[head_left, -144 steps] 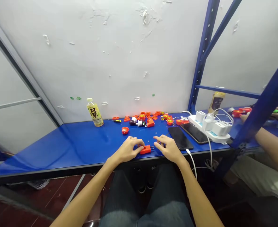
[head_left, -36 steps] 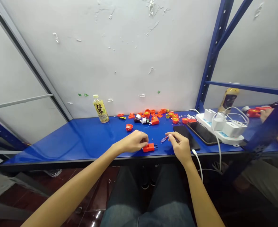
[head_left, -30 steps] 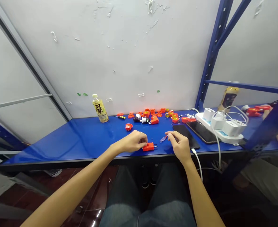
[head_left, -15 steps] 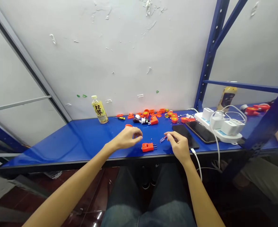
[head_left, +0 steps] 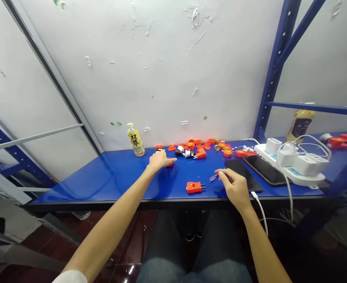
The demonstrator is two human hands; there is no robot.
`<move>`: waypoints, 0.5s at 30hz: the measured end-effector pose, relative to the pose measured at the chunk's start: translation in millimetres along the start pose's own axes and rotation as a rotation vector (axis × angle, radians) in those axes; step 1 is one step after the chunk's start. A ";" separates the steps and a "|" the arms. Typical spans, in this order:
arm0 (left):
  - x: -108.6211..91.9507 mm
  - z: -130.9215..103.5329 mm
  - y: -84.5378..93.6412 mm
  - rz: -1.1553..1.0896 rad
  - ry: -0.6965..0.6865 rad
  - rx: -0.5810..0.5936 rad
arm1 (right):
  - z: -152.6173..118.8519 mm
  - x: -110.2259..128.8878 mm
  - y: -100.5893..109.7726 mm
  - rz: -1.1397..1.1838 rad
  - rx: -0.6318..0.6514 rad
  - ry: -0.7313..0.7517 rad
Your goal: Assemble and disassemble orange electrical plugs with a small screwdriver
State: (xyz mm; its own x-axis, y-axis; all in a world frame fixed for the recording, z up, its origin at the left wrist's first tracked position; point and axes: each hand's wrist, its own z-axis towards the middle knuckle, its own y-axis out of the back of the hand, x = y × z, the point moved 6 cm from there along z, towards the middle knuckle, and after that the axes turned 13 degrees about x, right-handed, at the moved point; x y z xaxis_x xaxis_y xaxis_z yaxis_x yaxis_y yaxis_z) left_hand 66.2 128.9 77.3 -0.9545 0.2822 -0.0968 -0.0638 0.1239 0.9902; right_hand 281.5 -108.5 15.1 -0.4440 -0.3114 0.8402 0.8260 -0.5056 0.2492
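Observation:
My left hand point(head_left: 158, 160) reaches over the blue table, its thumb stretched out above a small orange plastic part point(head_left: 170, 164) and apart from the other fingers. The part is partly hidden under the thumb. My right hand point(head_left: 234, 184) pinches a small screwdriver point(head_left: 213, 178) with a clear purplish handle, held low over the table. Between the hands lies an orange plug point(head_left: 194, 187), its two metal pins pointing right. A tiny screw point(head_left: 198, 177) rests just beyond it.
Several orange shells and parts point(head_left: 201, 152) lie along the wall, with a black-and-yellow screwdriver near a drink bottle point(head_left: 136, 140). Two phones point(head_left: 266, 169) and a white power strip point(head_left: 297, 175) with chargers and cables are at the right, beside a blue metal post point(head_left: 272, 74).
My left hand has moved forward, away from me, to the small orange part. The right hand keeps its pinch on the screwdriver. The camera view has turned slightly left.

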 end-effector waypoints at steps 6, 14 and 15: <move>3.9 3.7 -9.1 -0.135 -0.049 0.057 | -0.1 1.4 0.6 -0.009 -0.004 0.001; -8.8 -40.9 -5.3 -0.356 -0.260 0.089 | 0.5 0.8 0.0 -0.022 0.013 0.000; -13.0 -48.1 -6.1 -0.384 -0.294 0.087 | 0.5 -0.1 -0.1 -0.023 0.018 -0.005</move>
